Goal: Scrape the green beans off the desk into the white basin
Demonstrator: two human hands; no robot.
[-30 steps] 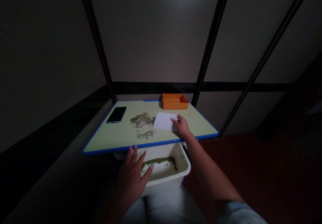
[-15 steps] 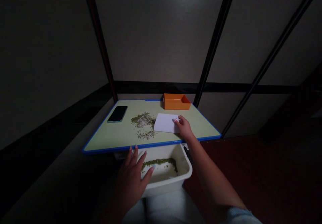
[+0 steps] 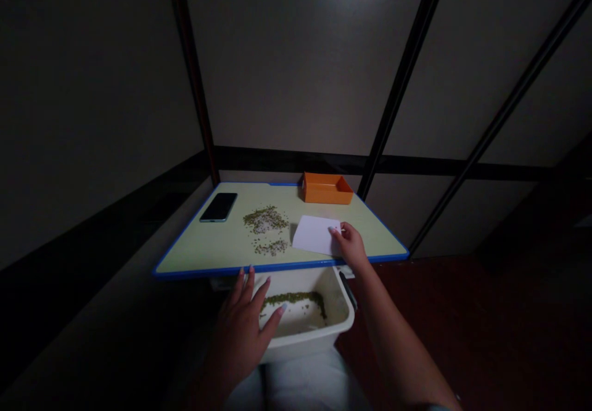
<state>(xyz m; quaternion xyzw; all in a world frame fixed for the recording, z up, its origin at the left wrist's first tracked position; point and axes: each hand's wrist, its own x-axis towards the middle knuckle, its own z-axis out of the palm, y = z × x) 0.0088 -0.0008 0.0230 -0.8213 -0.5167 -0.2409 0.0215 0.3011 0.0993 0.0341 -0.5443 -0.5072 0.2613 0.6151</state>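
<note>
A white card (image 3: pixel 315 235) is pinched at its right edge by my right hand (image 3: pixel 350 244), just over the front right part of the pale green tabletop (image 3: pixel 370 229). To the card's left lies a loose pile of small green and whitish grains (image 3: pixel 266 219). A smaller scatter of grains (image 3: pixel 272 248) sits in front of that pile. My left hand (image 3: pixel 247 315) rests with fingers spread over the left side of a white plastic bin (image 3: pixel 340 312), below the table's front edge. Green grains (image 3: pixel 296 298) line the far side of the bin's bottom.
An orange open box (image 3: pixel 327 195) stands at the back right of the table. A dark-screened smartphone (image 3: pixel 219 207) lies at the left. Blue edging (image 3: pixel 287 267) runs round the tabletop. Grey wall panels with black strips rise behind it.
My right hand has drawn the card to the right and slightly towards me, away from the pile of grains. My left hand stays at the bin.
</note>
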